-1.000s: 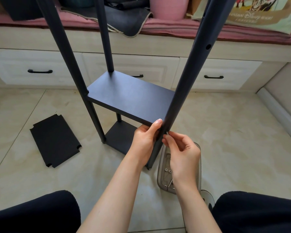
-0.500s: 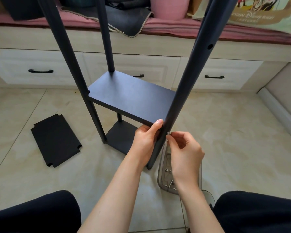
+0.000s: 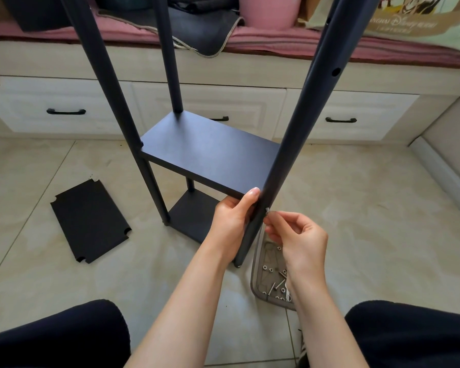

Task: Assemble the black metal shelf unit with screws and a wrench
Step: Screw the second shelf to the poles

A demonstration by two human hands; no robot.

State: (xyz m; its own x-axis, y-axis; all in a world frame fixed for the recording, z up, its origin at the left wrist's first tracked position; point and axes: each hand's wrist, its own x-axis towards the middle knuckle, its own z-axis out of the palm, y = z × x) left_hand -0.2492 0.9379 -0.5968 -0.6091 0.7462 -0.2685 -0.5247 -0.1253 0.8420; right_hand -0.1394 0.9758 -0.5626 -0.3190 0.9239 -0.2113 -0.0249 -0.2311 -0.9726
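From the head view, the black metal shelf unit [image 3: 210, 155] stands on the floor straight ahead: smooth round matt posts and flat rectangular boards, one board [image 3: 210, 152] at mid height and another [image 3: 194, 219] low down near the tiles. The near post [image 3: 298, 123] slants up to the right and has a round hole drilled through its upper part. The left hand [image 3: 233, 221] grips this post from the left just under the mid board's near corner, thumb laid upward against board and post. The right hand [image 3: 296, 239] pinches a small silver screw [image 3: 267, 210] between thumb and forefinger, its tip touching the post's right side. Below that hand lies a clear plastic tray [image 3: 256, 277] with loose shiny screws and nuts. A spare black board [image 3: 91, 221] with notched corners lies flat on the floor to the left, apart from the unit. The floor [image 3: 369, 221] is glossy beige tile with thin grout lines. Behind runs a cream drawer bench [image 3: 64, 102] with dark handles, topped by a pink cushion [image 3: 276, 41].
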